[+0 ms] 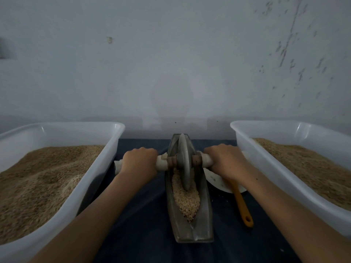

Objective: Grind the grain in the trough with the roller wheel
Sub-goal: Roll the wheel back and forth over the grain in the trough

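A long, boat-shaped metal trough (206, 215) lies lengthwise on a dark cloth, with pale grain (187, 202) filling its groove. A grey roller wheel (184, 160) stands upright in the far half of the groove, its rim down in the grain. A pale wrapped axle handle (161, 163) sticks out on both sides of the wheel. My left hand (139, 161) grips the left end of the handle. My right hand (226, 161) grips the right end. Both fists are curled over the handle from above.
A white plastic tub (91, 179) of brown grain stands to the left, another white tub (269, 168) of grain to the right. A white dish (216, 180) with a yellow-handled tool (242, 205) sits between trough and right tub. A grey wall rises just behind.
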`<state>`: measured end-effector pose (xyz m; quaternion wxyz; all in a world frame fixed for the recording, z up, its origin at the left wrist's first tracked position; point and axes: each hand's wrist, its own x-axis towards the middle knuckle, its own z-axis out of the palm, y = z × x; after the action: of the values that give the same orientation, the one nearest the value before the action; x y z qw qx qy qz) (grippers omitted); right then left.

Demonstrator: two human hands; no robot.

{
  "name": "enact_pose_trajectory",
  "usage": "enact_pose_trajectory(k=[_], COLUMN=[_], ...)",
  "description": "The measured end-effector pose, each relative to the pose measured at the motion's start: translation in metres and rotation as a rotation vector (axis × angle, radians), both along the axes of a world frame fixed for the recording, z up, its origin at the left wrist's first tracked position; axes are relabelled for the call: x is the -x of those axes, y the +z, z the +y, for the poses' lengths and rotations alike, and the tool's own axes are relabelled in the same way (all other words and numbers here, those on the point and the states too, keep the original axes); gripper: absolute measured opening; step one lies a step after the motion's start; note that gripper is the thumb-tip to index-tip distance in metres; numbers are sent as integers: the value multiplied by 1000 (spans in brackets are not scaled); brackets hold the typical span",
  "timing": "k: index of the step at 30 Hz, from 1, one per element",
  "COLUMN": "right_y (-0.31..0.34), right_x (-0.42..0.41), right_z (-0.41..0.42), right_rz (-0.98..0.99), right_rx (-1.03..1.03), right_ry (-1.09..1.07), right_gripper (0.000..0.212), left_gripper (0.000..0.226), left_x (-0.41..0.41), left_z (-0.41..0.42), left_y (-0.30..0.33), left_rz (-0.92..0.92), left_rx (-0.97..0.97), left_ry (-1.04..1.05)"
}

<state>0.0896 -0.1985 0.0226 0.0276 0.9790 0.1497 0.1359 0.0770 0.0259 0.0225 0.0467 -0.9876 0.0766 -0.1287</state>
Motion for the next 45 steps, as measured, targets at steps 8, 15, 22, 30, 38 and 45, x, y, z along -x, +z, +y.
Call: enact_pose_trajectory(k=[8, 15, 22, 30, 38, 45], right_y=[19, 11, -2, 18, 8, 4], right_x=[6, 7, 3, 3, 3, 3], right_z=[1, 2, 2, 0, 2, 1], right_rz=[304, 158, -91, 306, 120, 9], right_rx=[79, 68, 8, 79, 47, 24], right_ry=[10, -12, 17, 27, -5, -6], right_gripper=[15, 11, 19, 11, 8, 5], left_gripper=[34, 23, 16, 36, 20, 14], left_x=[-2, -4, -2, -2, -3, -1], left_z=[3, 3, 2, 2, 2, 0], left_y=[7, 2, -2, 6, 0, -3], left_rz=[217, 134, 33, 201, 54, -51], left_rx=[-28, -8, 36, -30, 3, 17], left_ry=[-1, -3, 0, 10, 4, -1])
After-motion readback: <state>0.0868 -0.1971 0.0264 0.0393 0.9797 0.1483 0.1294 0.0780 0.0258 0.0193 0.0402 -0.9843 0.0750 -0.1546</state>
